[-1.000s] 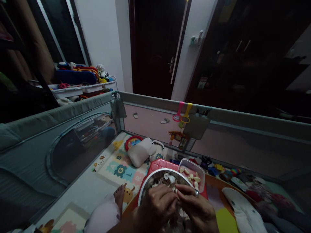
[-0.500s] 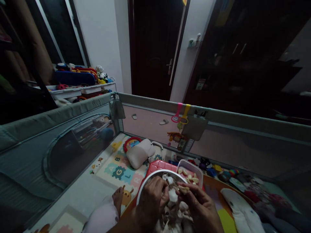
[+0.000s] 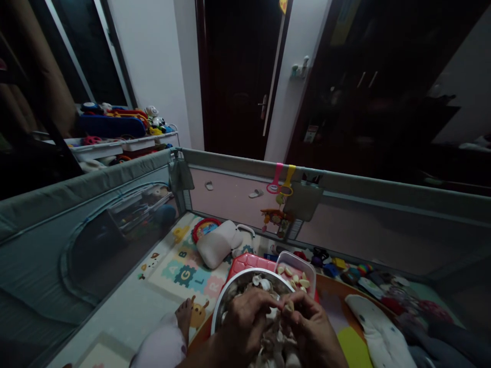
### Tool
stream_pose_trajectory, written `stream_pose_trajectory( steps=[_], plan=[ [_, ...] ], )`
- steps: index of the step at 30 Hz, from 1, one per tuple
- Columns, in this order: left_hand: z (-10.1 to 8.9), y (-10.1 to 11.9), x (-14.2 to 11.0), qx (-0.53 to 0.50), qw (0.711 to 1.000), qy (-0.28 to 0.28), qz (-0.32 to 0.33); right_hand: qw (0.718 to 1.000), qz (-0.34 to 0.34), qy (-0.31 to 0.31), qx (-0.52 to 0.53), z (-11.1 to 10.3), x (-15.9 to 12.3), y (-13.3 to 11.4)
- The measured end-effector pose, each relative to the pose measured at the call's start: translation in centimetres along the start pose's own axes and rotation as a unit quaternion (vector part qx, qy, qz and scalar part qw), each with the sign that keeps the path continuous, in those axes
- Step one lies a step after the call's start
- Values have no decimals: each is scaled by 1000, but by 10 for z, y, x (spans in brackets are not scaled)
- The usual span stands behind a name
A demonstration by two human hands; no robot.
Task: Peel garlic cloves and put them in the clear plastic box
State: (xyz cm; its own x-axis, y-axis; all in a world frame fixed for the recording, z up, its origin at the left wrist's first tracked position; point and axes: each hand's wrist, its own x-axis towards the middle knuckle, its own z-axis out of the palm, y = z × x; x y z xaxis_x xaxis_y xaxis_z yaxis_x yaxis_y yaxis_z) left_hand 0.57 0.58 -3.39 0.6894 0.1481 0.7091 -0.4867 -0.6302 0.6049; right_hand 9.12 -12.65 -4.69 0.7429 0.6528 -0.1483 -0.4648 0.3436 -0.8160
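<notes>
My right hand [image 3: 314,324] pinches an unpeeled garlic clove [image 3: 288,306] between thumb and fingers over a metal bowl [image 3: 215,312]. From the other side, my left hand [image 3: 247,319] is closed, its fingertips meeting at the clove's edge. Below both hands, garlic bulbs and loose papery skins [image 3: 274,340] fill the bowl, partly hidden by my fingers. Just behind the bowl, a clear plastic container [image 3: 313,276] holds several peeled garlic cloves [image 3: 294,278].
Bowl and container rest by a red plastic surface [image 3: 249,262]. A bare foot [image 3: 184,317] is on the patterned play mat [image 3: 161,299]. A grey playpen rail [image 3: 230,159] surrounds the area. Toys [image 3: 339,263] lie along its right side, near a white cloth [image 3: 378,327].
My left hand has moved from the bowl's middle over to the clove in my right hand, and its fingers now reach it. The view has shifted slightly.
</notes>
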Motion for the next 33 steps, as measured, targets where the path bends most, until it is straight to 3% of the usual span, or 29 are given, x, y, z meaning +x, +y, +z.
stream_pose_trajectory(
  steps=[4, 11, 19, 27, 33],
  plan=[
    [-1, 3, 2, -8, 1000, 15, 12, 995, -55, 2, -82, 1, -1, 0],
    [-4, 3, 5, -8, 999, -7, 39, 969, -118, -24, -216, 4, -3, -5],
    [-2, 1, 4, 8, 999, -6, 35, 959, -166, -33, -228, -7, -4, 4],
    [-1, 3, 3, 20, 999, -4, 47, 913, -225, -48, -337, -8, -6, -5],
    [-4, 4, 4, 19, 997, -63, 35, 915, -224, -34, -333, -4, -6, -5]
  ],
)
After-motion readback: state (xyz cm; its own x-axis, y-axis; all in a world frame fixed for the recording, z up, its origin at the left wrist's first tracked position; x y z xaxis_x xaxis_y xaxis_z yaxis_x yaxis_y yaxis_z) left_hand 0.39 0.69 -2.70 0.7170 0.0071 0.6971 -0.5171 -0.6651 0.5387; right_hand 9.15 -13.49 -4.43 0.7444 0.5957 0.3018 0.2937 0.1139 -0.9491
